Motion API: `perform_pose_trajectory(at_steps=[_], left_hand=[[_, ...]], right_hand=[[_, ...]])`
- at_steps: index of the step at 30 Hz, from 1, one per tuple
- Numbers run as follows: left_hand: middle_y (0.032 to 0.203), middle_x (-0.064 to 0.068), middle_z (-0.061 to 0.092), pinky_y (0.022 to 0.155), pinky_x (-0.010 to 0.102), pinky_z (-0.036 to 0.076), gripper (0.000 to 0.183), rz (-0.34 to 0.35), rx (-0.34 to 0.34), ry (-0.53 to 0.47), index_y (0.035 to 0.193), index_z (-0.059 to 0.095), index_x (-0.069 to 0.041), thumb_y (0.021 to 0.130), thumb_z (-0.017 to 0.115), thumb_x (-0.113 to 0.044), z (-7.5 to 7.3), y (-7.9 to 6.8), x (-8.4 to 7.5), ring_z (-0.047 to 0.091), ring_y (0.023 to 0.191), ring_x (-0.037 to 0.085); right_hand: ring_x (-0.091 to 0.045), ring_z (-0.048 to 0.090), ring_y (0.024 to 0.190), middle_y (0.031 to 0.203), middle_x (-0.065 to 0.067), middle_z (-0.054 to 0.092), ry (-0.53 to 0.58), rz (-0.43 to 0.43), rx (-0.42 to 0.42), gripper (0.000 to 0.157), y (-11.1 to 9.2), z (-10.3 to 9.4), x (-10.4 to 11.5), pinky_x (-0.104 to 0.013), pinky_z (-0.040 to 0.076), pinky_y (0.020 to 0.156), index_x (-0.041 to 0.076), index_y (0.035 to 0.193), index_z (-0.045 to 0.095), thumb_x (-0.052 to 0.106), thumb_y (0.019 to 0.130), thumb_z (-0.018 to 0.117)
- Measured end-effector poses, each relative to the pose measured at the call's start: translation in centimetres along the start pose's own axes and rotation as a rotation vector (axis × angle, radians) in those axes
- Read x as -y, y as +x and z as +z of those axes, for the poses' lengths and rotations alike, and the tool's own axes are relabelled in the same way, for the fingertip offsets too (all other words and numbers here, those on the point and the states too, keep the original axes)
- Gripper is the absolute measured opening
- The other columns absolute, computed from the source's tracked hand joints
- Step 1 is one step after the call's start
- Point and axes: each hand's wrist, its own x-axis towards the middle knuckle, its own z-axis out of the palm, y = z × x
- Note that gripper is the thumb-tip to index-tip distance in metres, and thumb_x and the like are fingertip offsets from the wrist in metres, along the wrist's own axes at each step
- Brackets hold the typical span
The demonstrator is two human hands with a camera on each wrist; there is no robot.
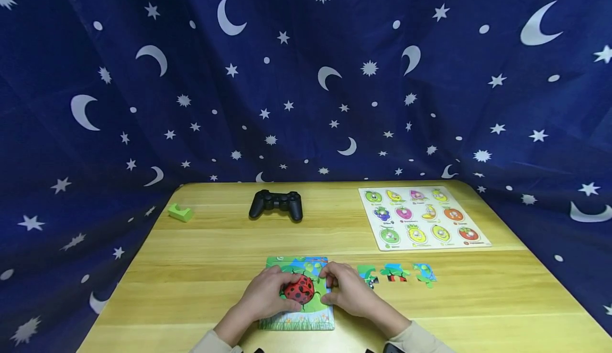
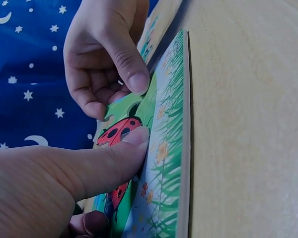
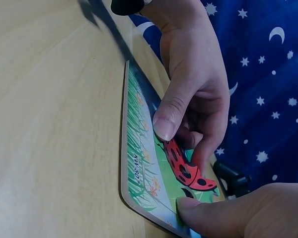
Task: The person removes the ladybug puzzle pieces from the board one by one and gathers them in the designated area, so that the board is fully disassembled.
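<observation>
A jigsaw board [image 1: 296, 323] with a grassy, flowered lower border lies at the table's front middle. On it a red, black-spotted ladybug picture [image 1: 300, 290] is made up of fitted puzzle pieces. My left hand [image 1: 268, 295] holds the piece with the ladybug's left part between thumb and index finger, the thumb low on the picture [image 2: 134, 136]. From the right side, my right hand [image 1: 353, 291] pinches a green puzzle piece [image 1: 319, 292] beside the ladybug's head end, thumb [image 3: 191, 206] toward the lower border. Fingers hide parts of both pieces.
Three loose puzzle pieces [image 1: 394, 272] lie in a row right of the right hand. Farther back are a black game controller [image 1: 276, 205], a white fruit peg board [image 1: 421, 218] and a small green block [image 1: 180, 213]. A starry blue curtain [image 1: 306, 77] hangs behind the table.
</observation>
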Motion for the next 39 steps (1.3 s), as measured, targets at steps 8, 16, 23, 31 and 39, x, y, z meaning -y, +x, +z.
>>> perform_pose_trajectory(at_steps=[8,16,23,31,39], left_hand=[[0.084,-0.006,0.050,0.060,0.021,0.030,0.061,0.004,0.009,-0.004,0.127,0.069,-0.022,0.071,0.085,-0.043,-0.1,0.0,0.1,0.036,0.069,0.006],[0.084,-0.006,0.050,0.060,0.021,0.029,0.061,-0.008,0.016,0.000,0.127,0.069,-0.022,0.072,0.085,-0.044,-0.2,0.0,-0.1,0.035,0.069,0.007],[0.084,-0.006,0.050,0.060,0.021,0.029,0.062,-0.014,0.017,-0.006,0.127,0.069,-0.022,0.071,0.085,-0.044,-0.1,0.0,-0.2,0.036,0.070,0.007],[0.082,-0.006,0.047,0.060,0.021,0.028,0.064,-0.016,0.023,0.013,0.128,0.068,-0.022,0.072,0.083,-0.048,0.1,0.0,0.1,0.033,0.069,0.007],[0.084,-0.008,0.049,0.061,0.021,0.029,0.063,-0.004,0.028,0.008,0.126,0.069,-0.021,0.071,0.085,-0.047,0.2,0.5,0.1,0.035,0.071,0.007]], right_hand=[[-0.007,0.048,0.082,0.085,0.003,0.057,0.010,-0.032,0.003,0.038,-0.1,-0.1,0.1,-0.023,0.040,0.074,0.008,0.102,0.063,0.011,0.071,0.086],[-0.005,0.049,0.083,0.084,0.009,0.059,-0.088,-0.096,-0.033,0.035,-0.4,-0.1,-0.3,-0.029,0.039,0.079,0.010,0.103,0.066,0.015,0.074,0.085],[-0.005,0.049,0.080,0.085,0.006,0.058,0.006,-0.079,0.024,0.041,-0.5,-0.2,-0.4,-0.022,0.042,0.072,0.008,0.110,0.063,0.012,0.074,0.084],[-0.008,0.050,0.084,0.091,0.001,0.057,0.084,0.013,-0.038,0.042,-1.9,-2.8,-1.9,-0.024,0.045,0.075,0.006,0.113,0.065,0.019,0.076,0.083],[-0.003,0.051,0.088,0.101,0.000,0.059,-0.018,0.159,-0.191,0.043,-9.1,-10.6,-8.1,-0.022,0.045,0.076,0.011,0.114,0.067,0.025,0.076,0.083]])
